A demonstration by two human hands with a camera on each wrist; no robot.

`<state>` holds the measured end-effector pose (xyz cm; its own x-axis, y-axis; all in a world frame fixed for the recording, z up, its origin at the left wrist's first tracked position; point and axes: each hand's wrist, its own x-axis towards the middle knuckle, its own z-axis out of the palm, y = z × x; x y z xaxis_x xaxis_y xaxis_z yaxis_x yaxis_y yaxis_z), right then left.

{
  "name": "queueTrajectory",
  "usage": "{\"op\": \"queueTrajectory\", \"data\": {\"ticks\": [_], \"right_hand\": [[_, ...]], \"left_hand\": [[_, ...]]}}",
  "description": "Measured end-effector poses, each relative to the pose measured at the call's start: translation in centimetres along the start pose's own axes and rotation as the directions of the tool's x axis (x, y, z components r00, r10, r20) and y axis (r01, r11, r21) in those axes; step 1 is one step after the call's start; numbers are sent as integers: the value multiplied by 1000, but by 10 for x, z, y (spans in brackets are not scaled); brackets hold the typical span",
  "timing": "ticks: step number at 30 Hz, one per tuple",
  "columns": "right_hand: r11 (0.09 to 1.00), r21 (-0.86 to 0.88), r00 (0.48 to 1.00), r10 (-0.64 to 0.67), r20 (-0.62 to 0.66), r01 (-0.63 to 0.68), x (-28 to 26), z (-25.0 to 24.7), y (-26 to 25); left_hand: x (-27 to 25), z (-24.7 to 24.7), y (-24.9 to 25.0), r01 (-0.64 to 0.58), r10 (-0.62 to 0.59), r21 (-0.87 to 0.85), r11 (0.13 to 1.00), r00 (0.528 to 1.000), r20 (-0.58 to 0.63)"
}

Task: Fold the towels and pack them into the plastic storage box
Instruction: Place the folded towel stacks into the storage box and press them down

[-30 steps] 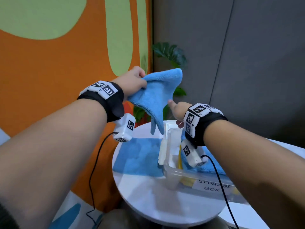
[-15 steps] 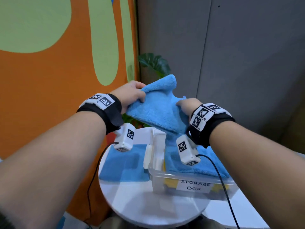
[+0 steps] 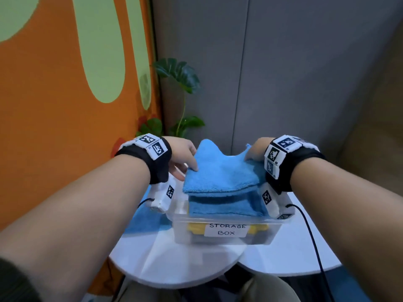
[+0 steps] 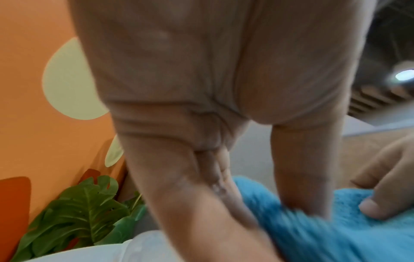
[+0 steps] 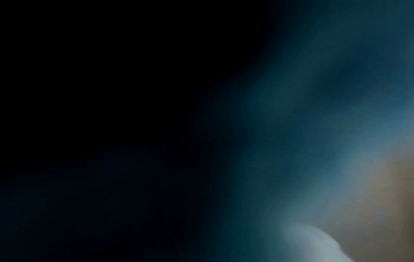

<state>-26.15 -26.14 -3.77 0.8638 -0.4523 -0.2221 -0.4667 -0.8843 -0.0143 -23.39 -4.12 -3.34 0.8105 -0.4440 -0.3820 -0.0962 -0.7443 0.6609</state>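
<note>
My left hand (image 3: 182, 154) pinched the left edge of the folded blue towel (image 3: 220, 175); my right hand (image 3: 257, 151) gripped its right edge. The towel hung just above the clear storage box (image 3: 224, 233) on the white tabletop (image 3: 174, 264), over another blue towel (image 3: 224, 207) inside.

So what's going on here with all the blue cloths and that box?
A person is packing towels into a clear plastic storage box standing on a small round white table. Both hands hold one folded blue towel just above the box: the left hand pinches its left edge, the right hand its right edge. Another folded blue towel already lies inside, over something yellow. One more blue towel lies flat on the table left of the box.
</note>
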Motion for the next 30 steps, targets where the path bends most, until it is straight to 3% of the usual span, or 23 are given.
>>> {"op": "queueTrajectory", "data": {"ticks": [2,6,11,16,18,20,23,26,30], "right_hand": [[992,-124,999,-14,35,19,4,11,5],[988,-146,998,-56,18,58,2,26,7],[991,-97,995,-97,8,97,1,28,2],[985,-127,992,-115,48,121,7,35,5],[988,-78,991,-128,39,131,11,29,14],[981,-113,987,-159,-17,156,13,17,17],[964,-186,973,-212,-94,192,15,7,16],[946,-202,967,-244,77,255,1,4,2],[856,-385,910,-204,361,344,-15,12,-10]], "left_hand": [[6,11,-4,75,-79,107,991,996,30],[11,22,-4,143,-164,233,962,983,77],[9,22,1,165,-201,336,927,977,76],[13,26,6,173,-185,427,888,983,-15],[13,24,12,158,-130,558,815,987,-89],[10,22,21,114,-36,720,684,992,-124],[10,25,32,3,48,808,590,998,-39],[16,33,35,-69,-18,819,569,995,96],[24,44,28,-81,-88,881,467,987,137]]}}
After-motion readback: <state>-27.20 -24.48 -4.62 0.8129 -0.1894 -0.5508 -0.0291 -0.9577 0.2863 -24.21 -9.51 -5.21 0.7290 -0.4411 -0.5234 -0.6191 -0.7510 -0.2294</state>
